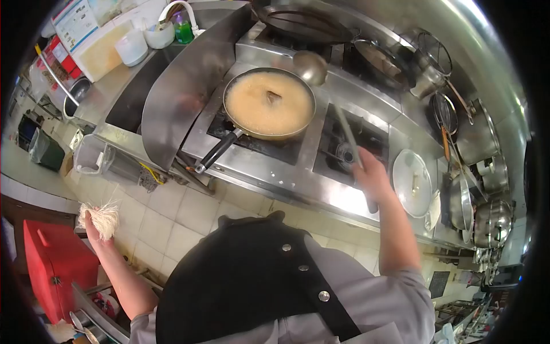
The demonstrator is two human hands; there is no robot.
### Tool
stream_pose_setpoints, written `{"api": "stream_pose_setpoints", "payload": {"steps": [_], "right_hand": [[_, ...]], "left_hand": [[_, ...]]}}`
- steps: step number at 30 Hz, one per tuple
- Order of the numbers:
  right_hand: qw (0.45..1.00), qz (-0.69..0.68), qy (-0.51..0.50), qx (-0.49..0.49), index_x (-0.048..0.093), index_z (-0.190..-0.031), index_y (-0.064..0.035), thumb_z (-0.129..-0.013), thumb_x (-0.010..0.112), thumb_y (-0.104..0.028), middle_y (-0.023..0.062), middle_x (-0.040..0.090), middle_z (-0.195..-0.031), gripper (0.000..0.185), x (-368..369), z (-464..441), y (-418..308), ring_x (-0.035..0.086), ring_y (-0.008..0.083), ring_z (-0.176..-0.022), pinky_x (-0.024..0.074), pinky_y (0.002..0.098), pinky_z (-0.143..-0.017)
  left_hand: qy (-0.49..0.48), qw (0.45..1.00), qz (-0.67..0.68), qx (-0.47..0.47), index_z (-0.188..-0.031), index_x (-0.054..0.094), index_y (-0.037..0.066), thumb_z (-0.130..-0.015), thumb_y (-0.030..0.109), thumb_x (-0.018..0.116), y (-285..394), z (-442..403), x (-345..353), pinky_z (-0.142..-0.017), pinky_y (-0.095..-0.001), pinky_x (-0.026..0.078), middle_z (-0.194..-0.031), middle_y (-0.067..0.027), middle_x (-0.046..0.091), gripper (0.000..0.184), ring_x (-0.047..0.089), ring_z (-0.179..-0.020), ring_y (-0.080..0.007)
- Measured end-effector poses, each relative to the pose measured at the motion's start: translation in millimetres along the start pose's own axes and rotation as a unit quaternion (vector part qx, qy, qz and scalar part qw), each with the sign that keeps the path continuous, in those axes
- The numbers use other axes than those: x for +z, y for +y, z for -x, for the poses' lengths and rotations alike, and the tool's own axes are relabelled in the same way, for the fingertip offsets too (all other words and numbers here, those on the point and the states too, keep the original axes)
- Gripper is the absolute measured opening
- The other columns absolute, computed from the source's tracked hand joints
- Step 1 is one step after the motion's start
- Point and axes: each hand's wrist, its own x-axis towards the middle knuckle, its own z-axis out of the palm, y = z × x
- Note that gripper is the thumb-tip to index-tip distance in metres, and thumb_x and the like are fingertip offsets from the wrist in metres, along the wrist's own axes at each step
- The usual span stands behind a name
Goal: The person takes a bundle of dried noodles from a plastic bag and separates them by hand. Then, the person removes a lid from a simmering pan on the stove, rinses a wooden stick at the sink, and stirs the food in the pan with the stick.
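My left hand (93, 232) is out at the far left, its fingers closed around a bundle of thin, pale dry noodles (105, 220) with loose strands sticking out. My right hand (372, 172) grips the long handle of a metal ladle (311, 67), whose slightly blurred bowl hangs over the back of the stove, just beyond the pan's right rim. On the left burner sits a frying pan (269, 136) full of frothy, light-orange liquid, with a small brown piece at its middle. The pan's black handle (220, 150) points toward my front left.
A curved metal splash guard (172, 94) stands left of the pan. Right of it is a bare burner (345, 150), then a whitish round plate or lid (412, 183). Woks (301, 26) and several pots (484, 137) line the back and right. A red box (60, 264) stands lower left.
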Motion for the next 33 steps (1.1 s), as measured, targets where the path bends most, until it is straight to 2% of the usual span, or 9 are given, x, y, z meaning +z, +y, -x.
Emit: {"api": "stream_pose_setpoints", "payload": {"steps": [5, 6, 9, 10, 13, 16, 25, 31, 33], "right_hand": [[0.993, 0.052, -0.084, 0.066, 0.054, -0.122, -0.0032, -0.088, 0.058, -0.013, 0.0116, 0.055, -0.073, 0.036, 30, -15, -34, 0.054, 0.0203, -0.066, 0.0463, 0.0334, -0.063], [0.988, 0.07, -0.128, 0.057, 0.053, -0.129, -0.0041, -0.089, 0.056, -0.012, 0.0028, 0.055, -0.073, 0.041, 34, -19, -39, 0.05, 0.0116, -0.058, 0.0427, 0.0284, -0.052], [0.961, -0.122, -0.174, 0.176, 0.056, -0.123, -0.0038, -0.089, 0.055, -0.01, 0.0013, 0.051, -0.07, 0.034, 38, -19, -67, 0.046, 0.0086, -0.055, 0.0371, 0.0261, -0.048], [0.953, -0.165, -0.175, 0.186, 0.056, -0.101, 0.0006, -0.09, 0.054, -0.009, 0.0023, 0.052, -0.068, 0.015, 36, -19, -77, 0.048, 0.011, -0.048, 0.0399, 0.0259, -0.046], [0.912, -0.317, -0.142, 0.216, 0.055, -0.101, -0.0001, -0.089, 0.053, -0.008, 0.0038, 0.053, -0.069, 0.014, 36, -9, -101, 0.048, 0.0113, -0.048, 0.0383, 0.0255, -0.044], [0.91, -0.321, -0.131, 0.226, 0.055, -0.106, 0.0006, -0.089, 0.052, -0.007, 0.0044, 0.053, -0.07, 0.019, 35, 1, -117, 0.047, 0.0108, -0.048, 0.0374, 0.0246, -0.043], [0.948, -0.194, -0.155, 0.2, 0.054, -0.121, -0.0004, -0.09, 0.052, -0.007, -0.0008, 0.052, -0.068, 0.031, 24, 21, -125, 0.045, 0.0077, -0.048, 0.0361, 0.0221, -0.043], [0.986, 0.162, -0.035, 0.024, 0.05, -0.131, -0.0026, -0.088, 0.057, -0.011, 0.0146, 0.06, -0.075, 0.044, 35, 3, -118, 0.06, 0.0226, -0.065, 0.0491, 0.0329, -0.062], [0.98, 0.193, -0.011, 0.042, 0.049, -0.131, -0.0032, -0.087, 0.058, -0.013, 0.0213, 0.063, -0.083, 0.046, 38, -6, -115, 0.063, 0.0306, -0.076, 0.05, 0.0372, -0.073]], "left_hand": [[-0.013, 0.999, 0.032, -0.018, -0.112, 0.053, 0.007, -0.099, 0.03, 0.05, -18, -33, 0, -0.077, -0.0455, 0.055, -0.1, -0.0079, 0.061, 0.027, 0.062, -0.087, -0.026], [-0.013, 0.999, 0.032, -0.024, -0.112, 0.053, 0.007, -0.099, 0.031, 0.05, -20, -43, -3, -0.078, -0.0458, 0.055, -0.1, -0.0079, 0.061, 0.027, 0.062, -0.088, -0.0262], [-0.003, 0.999, 0.026, -0.034, -0.113, 0.053, 0.006, -0.099, 0.032, 0.049, -22, -72, -5, -0.081, -0.0465, 0.054, -0.102, -0.0083, 0.061, 0.029, 0.062, -0.09, -0.0268], [0.008, 0.999, 0.022, -0.035, -0.114, 0.053, 0.006, -0.099, 0.032, 0.049, -23, -79, 0, -0.081, -0.0467, 0.054, -0.103, -0.0085, 0.061, 0.03, 0.062, -0.09, -0.027], [-0.003, 0.998, 0.031, -0.05, -0.116, 0.053, 0.004, -0.099, 0.032, 0.05, -27, -111, 1, -0.083, -0.0471, 0.054, -0.105, -0.0094, 0.061, 0.033, 0.062, -0.093, -0.0276], [-0.01, 0.997, 0.036, -0.069, -0.117, 0.053, 0.003, -0.099, 0.033, 0.05, -33, -135, 5, -0.085, -0.0474, 0.053, -0.105, -0.0101, 0.062, 0.035, 0.062, -0.094, -0.0278], [-0.03, 0.997, 0.026, -0.059, -0.116, 0.055, 0.003, -0.099, 0.032, 0.05, -39, -161, 20, -0.087, -0.0466, 0.053, -0.105, -0.0093, 0.062, 0.035, 0.062, -0.096, -0.0278], [-0.023, 0.998, 0.023, -0.046, -0.12, 0.054, 0.003, -0.099, 0.032, 0.05, -34, -155, 32, -0.088, -0.0478, 0.053, -0.106, -0.0093, 0.063, 0.036, 0.063, -0.097, -0.028], [-0.013, 0.999, 0.021, -0.04, -0.121, 0.053, 0.004, -0.099, 0.032, 0.05, -30, -151, 37, -0.088, -0.0489, 0.052, -0.107, -0.0094, 0.063, 0.036, 0.062, -0.097, -0.0281]]}}
